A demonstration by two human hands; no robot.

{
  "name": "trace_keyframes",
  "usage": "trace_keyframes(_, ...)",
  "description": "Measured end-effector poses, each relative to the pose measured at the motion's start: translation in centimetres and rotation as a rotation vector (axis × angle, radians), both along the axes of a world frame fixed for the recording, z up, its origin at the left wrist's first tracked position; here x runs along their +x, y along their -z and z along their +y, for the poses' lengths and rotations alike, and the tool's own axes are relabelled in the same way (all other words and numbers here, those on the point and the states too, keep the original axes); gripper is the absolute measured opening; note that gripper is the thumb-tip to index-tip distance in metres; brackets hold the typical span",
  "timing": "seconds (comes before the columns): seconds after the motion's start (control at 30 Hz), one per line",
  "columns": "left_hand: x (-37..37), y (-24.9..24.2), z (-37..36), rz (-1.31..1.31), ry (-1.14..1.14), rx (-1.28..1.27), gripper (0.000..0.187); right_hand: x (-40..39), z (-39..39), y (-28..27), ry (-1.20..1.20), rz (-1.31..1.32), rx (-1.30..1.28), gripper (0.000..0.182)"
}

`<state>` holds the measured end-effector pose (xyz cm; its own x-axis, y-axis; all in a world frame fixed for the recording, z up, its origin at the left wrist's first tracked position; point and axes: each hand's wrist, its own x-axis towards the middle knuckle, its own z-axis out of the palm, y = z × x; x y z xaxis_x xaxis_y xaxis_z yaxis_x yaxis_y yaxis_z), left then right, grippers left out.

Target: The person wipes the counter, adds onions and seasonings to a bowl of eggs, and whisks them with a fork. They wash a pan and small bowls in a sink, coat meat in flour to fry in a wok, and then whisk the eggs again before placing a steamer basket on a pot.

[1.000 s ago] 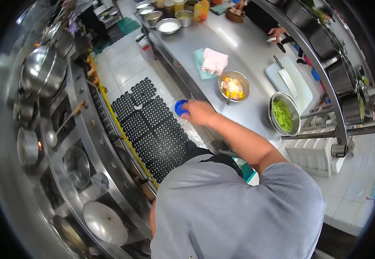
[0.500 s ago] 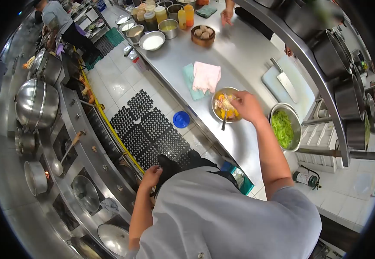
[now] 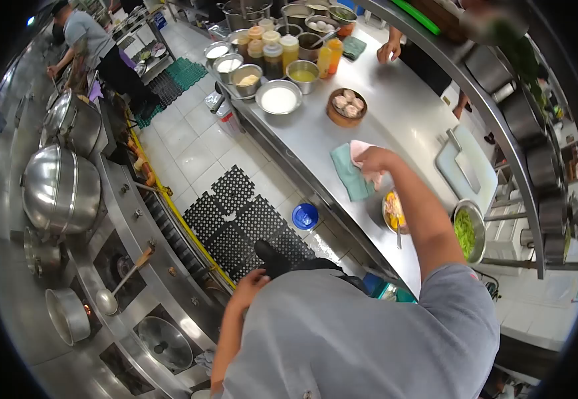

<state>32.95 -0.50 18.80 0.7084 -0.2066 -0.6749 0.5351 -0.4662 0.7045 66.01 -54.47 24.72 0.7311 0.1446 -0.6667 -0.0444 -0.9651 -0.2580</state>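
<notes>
My right hand (image 3: 375, 161) is closed on a pink cloth (image 3: 362, 147) on the steel counter. Under and beside it lies a green cloth (image 3: 350, 174). Below my right forearm, a metal bowl (image 3: 384, 214) holds yellow and pale chopped food with a spoon (image 3: 398, 238) in it; my arm hides part of the bowl. My left hand (image 3: 250, 287) hangs by my side near the stove edge, its fingers loosely bent and apart, with nothing visible in it.
A bamboo steamer (image 3: 346, 120) with dumplings sits on the counter, near sauce bottles (image 3: 272, 56) and a bowl of white powder (image 3: 279, 100). A cleaver (image 3: 467, 169) rests on a cutting board (image 3: 447, 156). Greens fill a bowl (image 3: 480, 249). A co-worker's hand (image 3: 388, 51) is across the counter.
My right hand has left the bowl of chopped food and moved to the pink cloth, taking hold of it. The view has shifted, and my left hand stays by my side.
</notes>
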Motion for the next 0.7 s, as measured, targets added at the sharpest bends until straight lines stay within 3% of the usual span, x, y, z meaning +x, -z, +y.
trace_keyframes(0.03,0.9,-1.0,2.5,-0.005,-0.093,-0.037,0.053,0.8,1.2,-5.1,0.318,0.228,0.111,0.054)
trace_keyframes(0.1,4.2,-7.3,6.9,-0.025,-0.183,-0.030,0.052,4.0,-0.7,-3.3,0.744,0.095,0.142,0.048)
trace_keyframes(0.17,7.6,-11.9,12.6,-0.132,-0.143,0.028,0.051,5.9,-1.4,-2.6,0.668,-0.219,0.111,0.050)
trace_keyframes(0.2,9.2,-13.0,16.3,-0.201,-0.151,0.023,0.050,6.5,-1.1,-2.1,0.783,-0.268,0.179,0.049)
trace_keyframes(0.23,12.2,-17.6,18.2,-0.175,-0.165,0.043,0.049,7.1,-0.7,-1.5,0.894,-0.315,0.246,0.047)
trace_keyframes(0.27,14.8,-20.0,21.4,-0.215,-0.158,0.199,0.047,8.0,-0.5,-0.8,1.000,-0.364,0.320,0.046)
trace_keyframes(0.33,19.1,-24.2,26.4,-0.537,-0.316,0.238,0.044,10.3,-3.6,2.6,1.018,-0.364,0.384,0.047)
trace_keyframes(0.43,25.5,-32.8,32.9,-0.709,-0.465,0.289,0.044,12.8,-8.5,8.3,-0.203,-0.641,-0.546,0.031)
trace_keyframes(0.47,27.1,-35.3,34.6,-0.749,-0.581,0.237,0.044,12.9,-7.2,6.9,-0.149,-0.601,-0.445,0.034)
trace_keyframes(0.5,28.9,-37.5,37.5,-0.778,-0.519,0.415,0.043,13.5,-7.9,7.2,-0.046,-0.579,-0.360,0.039)
trace_keyframes(0.57,31.9,-40.2,42.1,-0.867,-0.662,0.495,0.044,14.5,-9.1,8.5,0.672,-0.554,0.108,0.061)
trace_keyframes(0.63,34.9,-41.8,48.2,-0.872,-0.692,0.718,0.044,14.1,-11.4,10.9,0.920,-0.640,0.321,0.082)
trace_keyframes(0.67,36.1,-42.3,51.6,-0.836,-0.722,0.880,0.047,13.7,-11.0,9.5,0.776,-0.695,-0.099,0.084)
trace_keyframes(0.7,37.2,-41.9,56.2,-0.858,-0.699,1.104,0.050,13.3,-9.3,7.5,0.824,-0.765,-0.205,0.085)
